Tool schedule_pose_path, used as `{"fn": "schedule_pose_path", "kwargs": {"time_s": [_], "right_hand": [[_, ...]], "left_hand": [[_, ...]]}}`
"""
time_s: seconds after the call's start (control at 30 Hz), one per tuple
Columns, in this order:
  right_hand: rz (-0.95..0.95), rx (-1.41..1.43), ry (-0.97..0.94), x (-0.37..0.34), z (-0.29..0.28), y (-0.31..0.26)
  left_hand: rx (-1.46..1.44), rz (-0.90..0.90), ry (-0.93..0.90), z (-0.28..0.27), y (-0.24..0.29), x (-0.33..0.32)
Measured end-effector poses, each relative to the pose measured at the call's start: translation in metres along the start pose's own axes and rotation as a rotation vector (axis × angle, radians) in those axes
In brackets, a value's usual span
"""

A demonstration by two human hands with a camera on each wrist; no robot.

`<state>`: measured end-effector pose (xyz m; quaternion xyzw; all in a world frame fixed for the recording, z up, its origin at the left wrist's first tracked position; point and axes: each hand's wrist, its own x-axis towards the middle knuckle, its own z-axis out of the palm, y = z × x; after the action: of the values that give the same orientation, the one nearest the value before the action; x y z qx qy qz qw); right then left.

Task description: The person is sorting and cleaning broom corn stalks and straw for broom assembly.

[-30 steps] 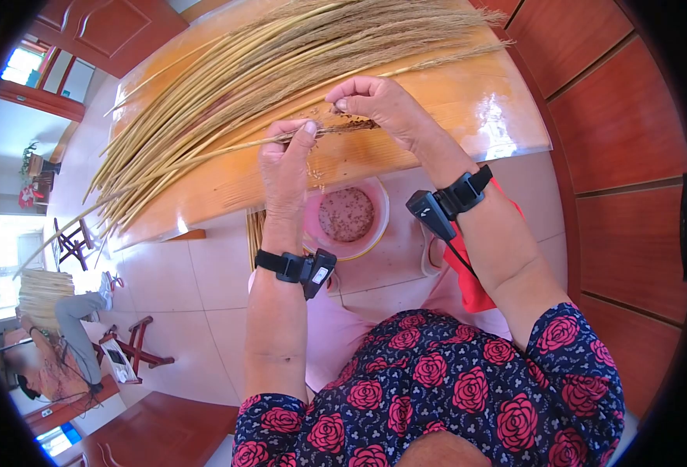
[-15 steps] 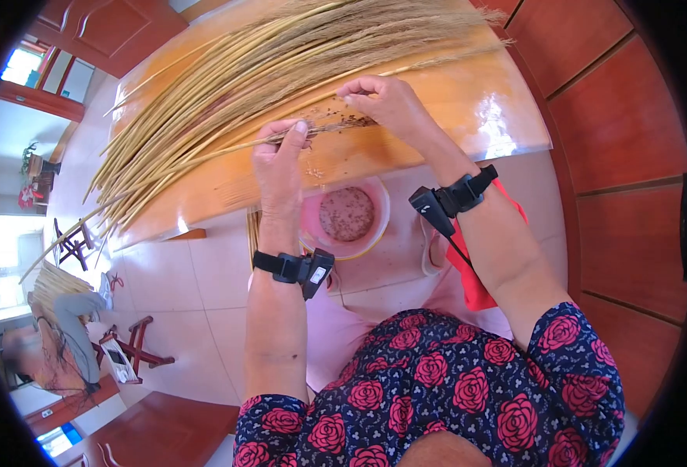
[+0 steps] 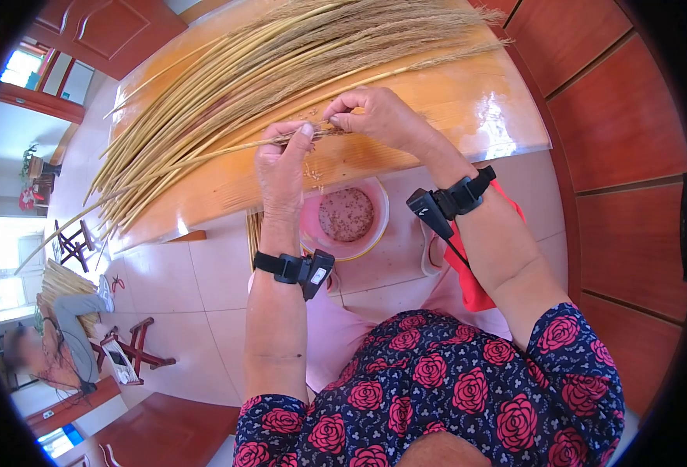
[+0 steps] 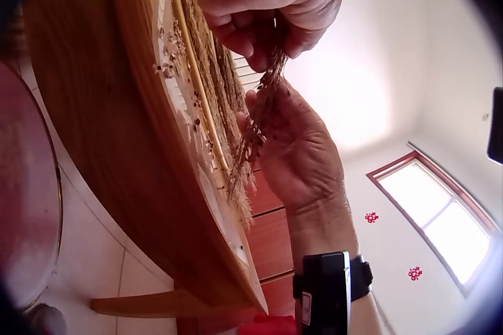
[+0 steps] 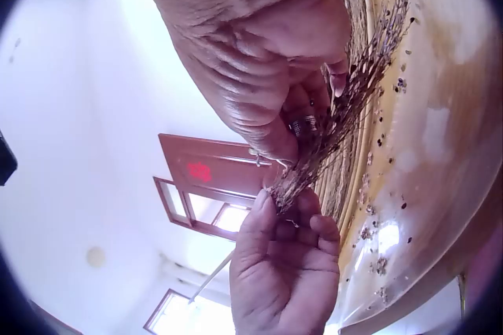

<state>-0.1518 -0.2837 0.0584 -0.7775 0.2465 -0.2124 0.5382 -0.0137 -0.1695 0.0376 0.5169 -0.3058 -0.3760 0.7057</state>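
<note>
Over table point(image 3: 468, 89); left fingers point(image 3: 283, 127) pinch stalk point(image 3: 238, 147); right fingers point(image 3: 350, 99) grip seed head point(image 5: 357, 101); camera label point(image 4: 306, 308) illegible

The wooden table point(image 3: 460, 93) looks glossy, the basin point(image 3: 380, 208) smooth plastic, the seed head point(image 5: 365, 84) rough.

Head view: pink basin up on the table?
No, the pink basin sits lower than the table, by its near edge.

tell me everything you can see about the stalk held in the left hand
The stalk is long, slim, straw-yellow and dry-looking, slanting over the table and past its edge. Its branching brown seed head bears dark seeds. The left hand pinches it near the head's base; the right hand curls its fingers around the head.
</note>
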Motion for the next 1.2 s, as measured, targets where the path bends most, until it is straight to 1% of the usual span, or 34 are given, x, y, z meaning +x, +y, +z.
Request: {"fn": "schedule_pose_path", "kwargs": {"time_s": [0.1,0.2,0.3,0.4,0.5,0.6,0.7,0.8,0.9,1.03,1.13,1.2], "right_hand": [[-0.080,-0.101,0.069,-0.001,0.001,-0.004],[-0.092,-0.182,0.126,0.001,0.004,-0.005],[-0.114,-0.177,0.175,0.000,0.006,-0.006],[-0.150,-0.241,0.259,0.001,0.009,-0.004],[-0.260,-0.327,0.414,0.007,0.015,0.004],[-0.454,-0.532,0.504,0.011,0.018,0.011],[-0.494,-0.606,0.517,0.010,0.022,0.014],[-0.394,-0.612,0.549,0.009,0.025,0.017],[-0.312,-0.476,0.515,0.010,0.005,0.027],[-0.128,-0.382,0.344,0.001,0.003,0.022],[-0.076,-0.380,0.337,0.003,0.005,0.023],[-0.091,-0.251,0.342,0.007,0.007,0.028]], "left_hand": [[0.002,0.024,-0.032,0.000,-0.002,0.000],[0.015,0.018,-0.038,-0.001,-0.003,0.001],[0.002,0.021,-0.044,0.000,-0.001,0.000],[0.048,0.046,-0.053,0.002,0.001,-0.003],[0.047,0.019,-0.041,0.005,-0.001,-0.003],[0.051,0.028,-0.049,0.005,-0.002,-0.001],[0.083,0.018,-0.033,0.006,-0.001,-0.001],[0.080,0.021,-0.003,0.005,-0.003,0.001],[-0.010,0.041,0.082,-0.005,-0.002,0.004],[-0.061,0.082,0.081,-0.015,-0.005,0.007],[-0.058,0.073,0.087,-0.015,-0.008,0.008],[-0.075,0.083,0.080,-0.018,-0.010,0.011]]}}
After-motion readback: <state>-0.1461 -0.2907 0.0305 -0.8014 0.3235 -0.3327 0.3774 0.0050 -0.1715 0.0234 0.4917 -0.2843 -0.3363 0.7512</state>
